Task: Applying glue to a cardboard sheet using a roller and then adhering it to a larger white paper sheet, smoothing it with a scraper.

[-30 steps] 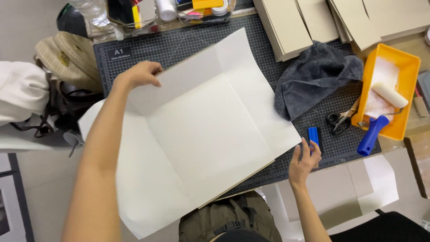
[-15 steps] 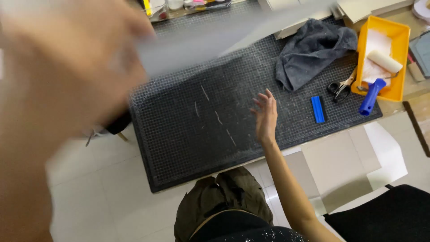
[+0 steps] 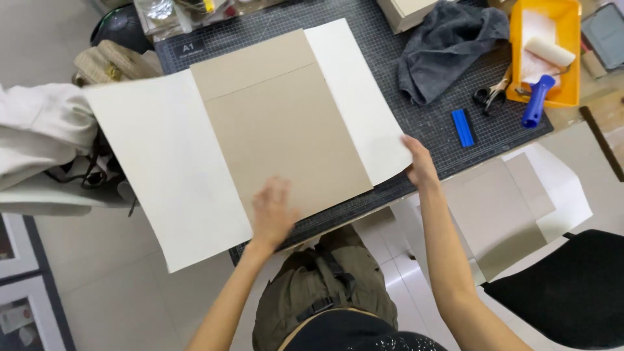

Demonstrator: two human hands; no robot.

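Observation:
A large white paper sheet [image 3: 166, 162] lies across the dark cutting mat [image 3: 416, 110], brown cardboard panels [image 3: 286, 130] stuck on its middle. White paper shows on both sides of the card. My left hand [image 3: 273, 211] rests flat and a little blurred on the near edge of the lower cardboard panel, fingers apart. My right hand [image 3: 421, 164] holds the right near corner of the white sheet at the mat's edge.
A grey cloth [image 3: 448, 45], a blue scraper [image 3: 463, 127], scissors [image 3: 489, 96] and an orange tray [image 3: 572, 58] with a paint roller [image 3: 545, 71] sit at the right. Bags [image 3: 110, 62] and white cloth [image 3: 39, 130] lie left. Another covered board [image 3: 507, 208] and a black chair [image 3: 572, 292] are low right.
The sheet showed only white a second ago, then was lifted off the bare mat. Now it lies turned over with the cardboard side up, and both hands are back on it.

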